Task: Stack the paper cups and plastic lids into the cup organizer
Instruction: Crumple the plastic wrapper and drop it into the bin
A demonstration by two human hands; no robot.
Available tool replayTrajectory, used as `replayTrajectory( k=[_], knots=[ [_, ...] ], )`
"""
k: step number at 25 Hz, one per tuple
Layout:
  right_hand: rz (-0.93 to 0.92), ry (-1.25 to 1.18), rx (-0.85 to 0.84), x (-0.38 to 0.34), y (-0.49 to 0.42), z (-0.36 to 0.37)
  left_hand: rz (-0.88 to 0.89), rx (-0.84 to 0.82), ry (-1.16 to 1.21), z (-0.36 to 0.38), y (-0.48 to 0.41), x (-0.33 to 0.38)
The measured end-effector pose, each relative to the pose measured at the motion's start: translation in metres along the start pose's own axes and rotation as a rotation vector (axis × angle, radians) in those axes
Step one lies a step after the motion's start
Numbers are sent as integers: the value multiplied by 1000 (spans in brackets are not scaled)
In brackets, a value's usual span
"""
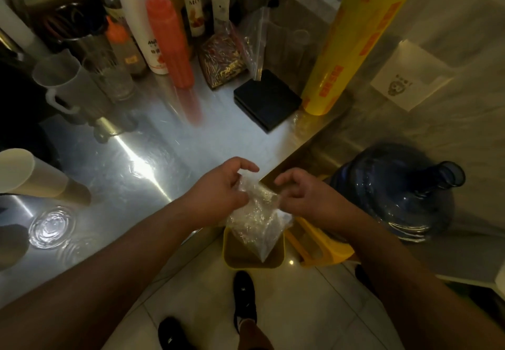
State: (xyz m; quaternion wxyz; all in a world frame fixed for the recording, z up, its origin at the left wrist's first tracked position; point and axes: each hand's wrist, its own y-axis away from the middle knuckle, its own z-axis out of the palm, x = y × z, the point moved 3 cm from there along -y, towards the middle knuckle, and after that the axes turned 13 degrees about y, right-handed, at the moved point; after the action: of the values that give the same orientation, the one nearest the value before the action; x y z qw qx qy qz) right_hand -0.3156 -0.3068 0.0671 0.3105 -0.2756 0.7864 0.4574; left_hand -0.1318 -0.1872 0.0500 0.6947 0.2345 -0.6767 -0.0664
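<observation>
Yellow bin [281, 256], orange bottle [169, 40]

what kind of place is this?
Probably a café or drinks-bar prep counter: a stainless steel worktop, syrup and sauce bottles at the back, paper cups lying at the left edge, and a big blue water jug on the floor.

Paper cups [41, 177]: nested white/tan stack lying on its side at left edge of steel counter [142, 158], open mouth facing left. Clear plastic lid [52, 230]: flat on the counter, just in front of that stack, ribbed rings catching light. Crumpled clear plastic bag [257, 221] off the counter's front corner, pinched at top, hanging down.
</observation>
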Motion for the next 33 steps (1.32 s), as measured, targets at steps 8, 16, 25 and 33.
replayTrajectory(
  k=[8,16,25,33],
  knots=[
    [8,250,38,37,-61,46,72,133,-483,-9,-35,-36],
    [187,306,289,132,-95,72,205,228,-1037,-47,-50,-103],
    [346,270,245,231,-156,128,317,279,-1035,-54,-61,-119],
    [435,343,89,299,-218,184,334,299,-1002,-55,-64,-120]
  ],
)
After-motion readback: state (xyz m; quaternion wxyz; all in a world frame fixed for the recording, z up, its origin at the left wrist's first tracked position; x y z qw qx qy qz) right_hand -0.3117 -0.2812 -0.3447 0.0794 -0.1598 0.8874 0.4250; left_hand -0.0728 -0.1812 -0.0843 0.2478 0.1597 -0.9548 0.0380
